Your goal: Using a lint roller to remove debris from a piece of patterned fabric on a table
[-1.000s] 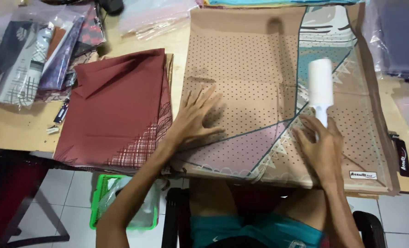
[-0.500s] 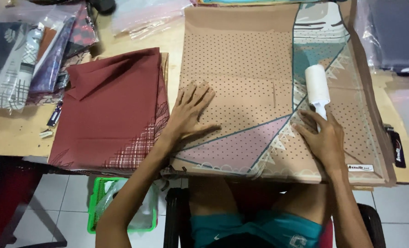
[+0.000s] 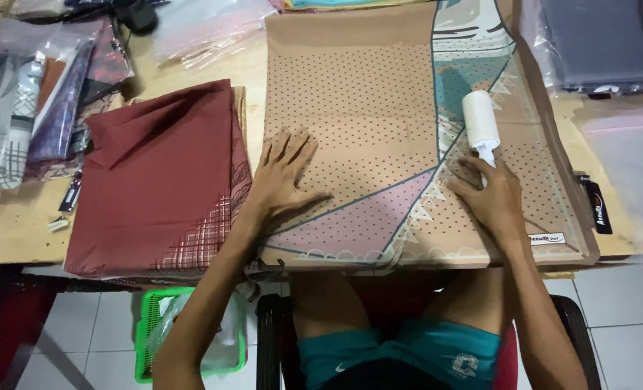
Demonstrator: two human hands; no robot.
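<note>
Wooden surface (image 3: pixel 18 238) covered almost fully; bare strips only at 9 o'clock near the front edge and at 3 o'clock beside the tan cloth. Tan dotted scarf (image 3: pixel 357 108) spread flat at centre, front hem level with the surface's near edge, pink triangular panel at 6 o'clock and teal panel at 1 o'clock. Folded maroon cloth (image 3: pixel 162 173) just beside the scarf at 9 o'clock, its right edge touching or slightly under the scarf's left edge; cannot tell which. Left hand (image 3: pixel 282 180) flat on the scarf, fingers spread wide, palm down, holding nothing, near the left border of the scarf. Right hand (image 3: pixel 491 198) at 4 o'clock on the scarf, grip closed around the handle of a white lint roller (image 3: pixel 479 119); roller head lying on the cloth at 2 o'clock from that hand, pointing toward 12 o'clock, over the boundary of the teal and dotted areas. Open room for rolling mainly toward 12 o'clock along the scarf. Clear plastic bags with folded fabrics (image 3: pixel 40 101) stacked at 10 o'clock; another bagged dark fabric (image 3: pixel 596 43) at 2 o'clock. Green basket (image 3: pixel 152 325) on the tiled floor at 7 o'clock, holding crumpled clear plastic.
</note>
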